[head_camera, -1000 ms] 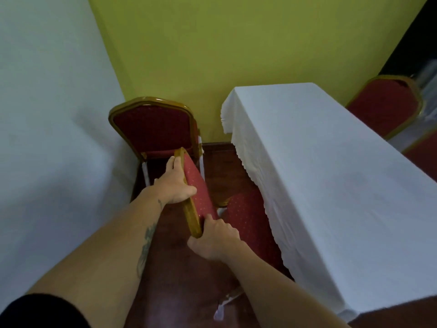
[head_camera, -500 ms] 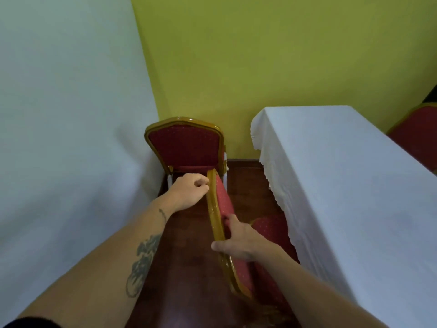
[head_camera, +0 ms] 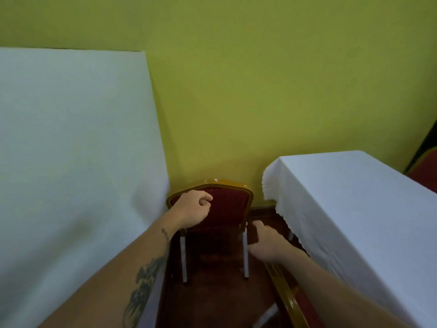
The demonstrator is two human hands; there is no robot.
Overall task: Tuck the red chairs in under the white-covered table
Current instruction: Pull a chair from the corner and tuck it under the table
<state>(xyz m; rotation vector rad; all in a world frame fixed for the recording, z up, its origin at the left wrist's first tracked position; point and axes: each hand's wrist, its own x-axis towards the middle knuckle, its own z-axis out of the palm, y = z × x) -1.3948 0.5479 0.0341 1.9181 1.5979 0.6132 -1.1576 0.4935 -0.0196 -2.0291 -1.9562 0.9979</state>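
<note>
A red chair (head_camera: 227,209) with a gold frame and white legs stands ahead against the yellow wall, its back facing me. My left hand (head_camera: 192,208) hovers in front of its backrest, fingers curled, holding nothing. My right hand (head_camera: 266,242) reaches beside the chair's right leg, fingers apart and empty. A second red chair (head_camera: 292,301) sits low at the right, its gold back edge near the white-covered table (head_camera: 354,209), its seat hidden under the cloth and my forearm.
Another white-covered table (head_camera: 71,162) fills the left side, leaving a narrow aisle of dark wood floor (head_camera: 212,292). The yellow wall (head_camera: 260,91) closes the aisle. One more red chair (head_camera: 425,171) shows at the far right edge.
Both hands have let go of the near chair's back and moved forward toward the far chair. The view has lifted and the near chair now sits low at the right.
</note>
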